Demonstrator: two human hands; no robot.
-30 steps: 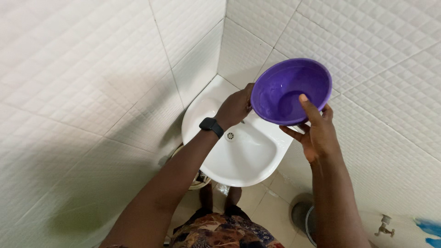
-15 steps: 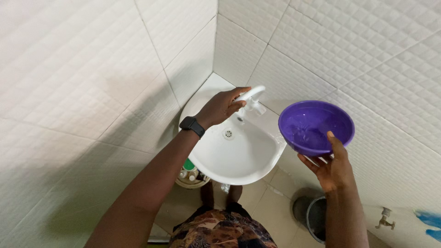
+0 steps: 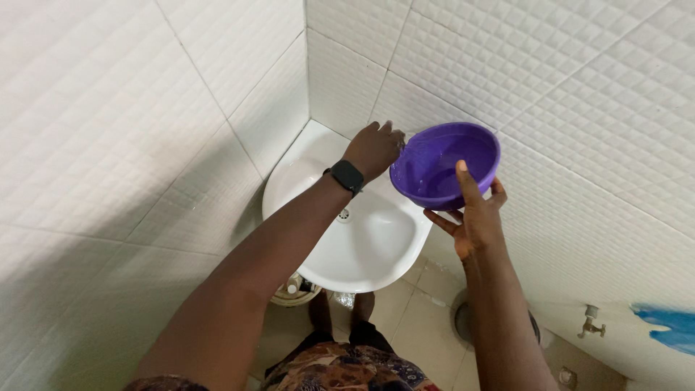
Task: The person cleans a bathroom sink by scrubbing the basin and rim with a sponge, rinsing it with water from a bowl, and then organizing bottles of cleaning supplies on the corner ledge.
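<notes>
The right hand (image 3: 474, 217) is cupping a purple bowl (image 3: 443, 165) from below, fingers spread under its base and the thumb pressing up over the near rim. The left hand (image 3: 373, 148) is reaching across the white sink (image 3: 362, 242) toward the corner, fingers curled downward just beside the bowl's left rim; whatever it is gripping is hidden under the hand and the bowl, so I cannot tell whether it is closed on anything. A black smartwatch (image 3: 347, 176) is sitting on that wrist. The bowl is hovering over the back right edge of the sink, close to the tiled wall (image 3: 565, 87), its mouth tilting up and toward the camera. Being round, it is showing no long axis.
</notes>
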